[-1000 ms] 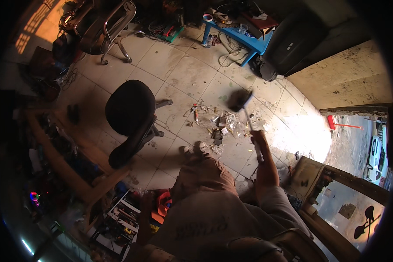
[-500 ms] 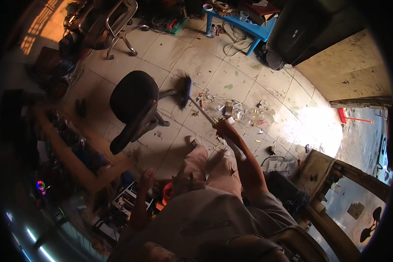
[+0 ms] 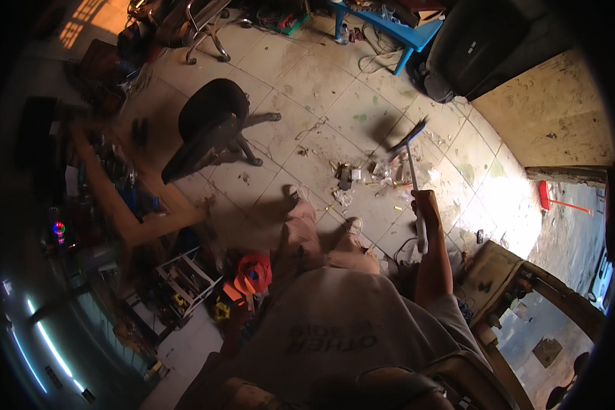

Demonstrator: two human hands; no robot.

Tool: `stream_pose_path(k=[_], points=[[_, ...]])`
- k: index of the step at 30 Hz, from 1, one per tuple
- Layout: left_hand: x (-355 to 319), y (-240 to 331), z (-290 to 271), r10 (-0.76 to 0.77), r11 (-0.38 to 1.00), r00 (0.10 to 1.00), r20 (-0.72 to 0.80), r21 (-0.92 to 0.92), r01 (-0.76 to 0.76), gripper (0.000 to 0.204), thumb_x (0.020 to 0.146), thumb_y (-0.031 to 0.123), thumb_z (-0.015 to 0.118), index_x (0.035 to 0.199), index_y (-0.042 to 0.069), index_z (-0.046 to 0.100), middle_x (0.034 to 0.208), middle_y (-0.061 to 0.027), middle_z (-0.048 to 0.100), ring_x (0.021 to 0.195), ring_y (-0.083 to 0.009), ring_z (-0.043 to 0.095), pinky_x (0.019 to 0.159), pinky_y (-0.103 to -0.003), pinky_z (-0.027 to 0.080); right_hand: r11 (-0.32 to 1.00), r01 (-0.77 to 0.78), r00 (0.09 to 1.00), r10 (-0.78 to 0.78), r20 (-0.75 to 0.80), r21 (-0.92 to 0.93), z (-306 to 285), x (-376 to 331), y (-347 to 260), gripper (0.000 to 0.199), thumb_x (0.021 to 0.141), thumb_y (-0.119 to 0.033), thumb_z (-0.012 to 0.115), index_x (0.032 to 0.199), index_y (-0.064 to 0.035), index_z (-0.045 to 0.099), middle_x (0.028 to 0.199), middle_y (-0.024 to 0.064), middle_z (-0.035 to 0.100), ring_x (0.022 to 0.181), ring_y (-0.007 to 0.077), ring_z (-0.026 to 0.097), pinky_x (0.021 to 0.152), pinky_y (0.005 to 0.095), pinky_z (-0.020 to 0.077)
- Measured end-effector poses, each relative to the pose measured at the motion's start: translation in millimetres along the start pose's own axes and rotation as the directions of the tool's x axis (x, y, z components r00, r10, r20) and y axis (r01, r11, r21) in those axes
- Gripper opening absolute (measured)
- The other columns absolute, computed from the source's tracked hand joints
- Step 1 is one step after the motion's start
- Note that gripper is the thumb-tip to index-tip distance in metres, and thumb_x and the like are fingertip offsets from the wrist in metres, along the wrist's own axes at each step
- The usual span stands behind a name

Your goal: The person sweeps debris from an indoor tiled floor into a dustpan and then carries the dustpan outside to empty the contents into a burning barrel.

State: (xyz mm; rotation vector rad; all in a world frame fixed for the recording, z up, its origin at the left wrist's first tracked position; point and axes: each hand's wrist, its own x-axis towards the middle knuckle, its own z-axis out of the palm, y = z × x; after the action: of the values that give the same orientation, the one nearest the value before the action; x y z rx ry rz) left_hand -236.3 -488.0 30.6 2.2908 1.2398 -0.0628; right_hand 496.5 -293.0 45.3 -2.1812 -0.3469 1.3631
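Right hand (image 3: 426, 206) tight round broom (image 3: 413, 168), left hand hidden, grip unclear; black chair (image 3: 212, 113) near scattered litter (image 3: 346, 175).

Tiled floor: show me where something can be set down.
Mostly bare, though stained: tiles between the black swivel chair and blue table; a smaller patch between chair and left shoe. Crowded: litter beside the broom in the right hand, and the cluttered wooden frame at picture left.
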Motion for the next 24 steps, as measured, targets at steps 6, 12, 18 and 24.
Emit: stream_pose_path(k=[6, 12, 18, 24], points=[[13.5, 80.3, 69.1, -0.487, 0.674, 0.833, 0.263, -0.494, 0.550, 0.044, 0.075, 0.021, 0.069, 0.114, 0.006, 0.056, 0.095, -0.0095, 0.062, 0.090, -0.0233, 0.062, 0.075, -0.038, 0.050, 0.988, 0.149, 0.913, -0.153, 0.379, 0.040, 49.8, -88.0, -6.9, 0.017, 0.090, -0.017, 0.052, 0.082, -0.0022, 0.057, 0.055, 0.0011, 0.049, 0.041, 0.0120, 0.049, 0.036, 0.0299, 0.0401], [68.6, 106.8, -7.4, -0.633, 0.127, 0.677, 0.376, -0.812, 0.570, 0.053, 0.090, 0.028, 0.057, 0.135, 0.004, 0.041, 0.105, -0.0093, 0.060, 0.087, -0.0182, 0.065, 0.068, -0.030, 0.051, 0.891, 0.392, 0.787, -0.196, 0.585, -0.229, 222.3, 14.6, 41.2, 0.008, 0.072, -0.010, 0.061, 0.072, -0.0018, 0.060, 0.058, 0.0143, 0.056, 0.050, 0.0255, 0.057, 0.049, 0.0410, 0.0459], [-3.0, 100.6, 37.4, -0.666, 0.654, 0.732, 0.141, -0.363, 0.664, 0.042, 0.087, 0.020, 0.058, 0.123, -0.001, 0.052, 0.097, -0.0175, 0.063, 0.091, -0.0213, 0.063, 0.076, -0.033, 0.051, 0.328, 0.835, 0.550, -0.503, 0.666, -0.442, 69.7, 21.7, 115.5, 0.023, 0.067, -0.015, 0.065, 0.090, -0.0111, 0.065, 0.076, 0.0142, 0.064, 0.075, 0.0328, 0.064, 0.066, 0.0436, 0.0497], [-19.4, 63.9, 92.3, -0.324, 0.830, 0.910, 0.259, -0.385, 0.405, 0.037, 0.085, 0.016, 0.058, 0.120, 0.005, 0.053, 0.103, -0.0132, 0.061, 0.086, -0.0213, 0.064, 0.072, -0.034, 0.051, 0.953, 0.187, 0.976, -0.152, 0.157, -0.238, -95.0, 15.4, 153.5, 0.029, 0.085, -0.022, 0.062, 0.069, 0.0021, 0.065, 0.053, 0.0089, 0.058, 0.041, 0.0165, 0.053, 0.040, 0.0341, 0.0412]])
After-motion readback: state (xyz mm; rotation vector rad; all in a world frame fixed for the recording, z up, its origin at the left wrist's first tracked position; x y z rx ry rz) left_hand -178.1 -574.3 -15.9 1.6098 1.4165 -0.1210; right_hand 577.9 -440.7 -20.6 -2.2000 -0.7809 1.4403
